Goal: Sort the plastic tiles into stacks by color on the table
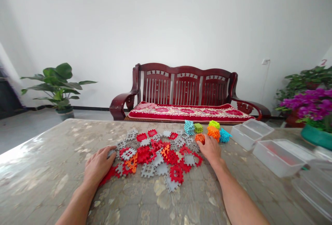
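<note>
A plant (58, 83) stands on the floor past the far left corner of the bench (46, 162). The left side of the bench is patterned and glossy. The left hand (98, 164) lies palm down at the left end of the pile (155, 155), fingers close together and slightly bent. A gray piece (111, 153) is under its fingertips and a red piece (108, 176) by its palm; I cannot tell whether the fingers grip or only rest.

The pile of flat, notched pieces, gray and red with a few orange, spreads loosely across the middle of the bench, from near the far edge towards the near edge. Some pieces overlap, and many have window-like openings. Beyond the far edge stands a wooden sofa (185, 86) with a red cover (186, 111).

Near the far edge, right of the pile, come a blue stack (189, 127), a green stack (198, 128), then lime (214, 124) and orange (213, 132) stacks, and another blue stack (225, 135). The right hand (211, 150) reaches in there, fingers bent and narrow beside an orange piece (199, 137); whether they hold it I cannot tell.

Towards the right edge stand clear boxes; the middle one (280, 161) has red inside. Purple flowers (311, 102) rise by the far right corner.
</note>
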Tool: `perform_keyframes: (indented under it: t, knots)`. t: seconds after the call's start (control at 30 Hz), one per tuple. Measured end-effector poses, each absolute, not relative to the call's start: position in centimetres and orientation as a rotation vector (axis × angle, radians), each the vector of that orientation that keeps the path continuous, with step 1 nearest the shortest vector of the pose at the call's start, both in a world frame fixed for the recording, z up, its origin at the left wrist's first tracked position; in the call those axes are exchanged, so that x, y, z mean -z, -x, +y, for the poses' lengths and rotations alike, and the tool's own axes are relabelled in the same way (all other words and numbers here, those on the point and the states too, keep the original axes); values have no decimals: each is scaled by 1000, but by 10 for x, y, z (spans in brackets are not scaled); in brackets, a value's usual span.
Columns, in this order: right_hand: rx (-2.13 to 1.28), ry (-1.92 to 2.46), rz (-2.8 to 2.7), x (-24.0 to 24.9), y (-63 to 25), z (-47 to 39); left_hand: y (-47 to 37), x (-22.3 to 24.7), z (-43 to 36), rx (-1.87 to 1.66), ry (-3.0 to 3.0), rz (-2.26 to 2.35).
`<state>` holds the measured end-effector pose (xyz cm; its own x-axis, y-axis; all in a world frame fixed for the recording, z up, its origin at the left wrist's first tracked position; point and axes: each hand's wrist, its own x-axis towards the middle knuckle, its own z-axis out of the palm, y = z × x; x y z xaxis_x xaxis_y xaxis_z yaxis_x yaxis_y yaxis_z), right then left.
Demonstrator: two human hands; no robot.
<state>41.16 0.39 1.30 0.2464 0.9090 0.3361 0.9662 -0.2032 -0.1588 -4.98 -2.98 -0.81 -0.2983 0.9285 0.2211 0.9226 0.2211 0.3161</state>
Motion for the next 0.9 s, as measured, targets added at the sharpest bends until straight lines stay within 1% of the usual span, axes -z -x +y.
perform_keyframes:
  t: [0.1, 0.17, 0.4, 0.53, 0.67, 0.9]
  knots:
    - [349, 2105, -1738, -16, -406, 1, 49, 7, -30, -592, -1836, 2442]
    - [341, 1975, -1791, -18, -395, -2, 47, 6, -31, -584, -1827, 2443]
    - [-132, 1464, -2129, -25, -311, -33, 37, -3, -38, -603, -1813, 2455]
    - [-244, 1201, -2263, -23, -263, -48, 34, -3, -38, -620, -1822, 2451]
    - [-183, 1030, -2408, -18, -226, -53, 35, 1, -36, -632, -1844, 2436]
    - [112, 1126, -2571, -26, -187, -58, 35, 0, -36, -640, -1834, 2438]
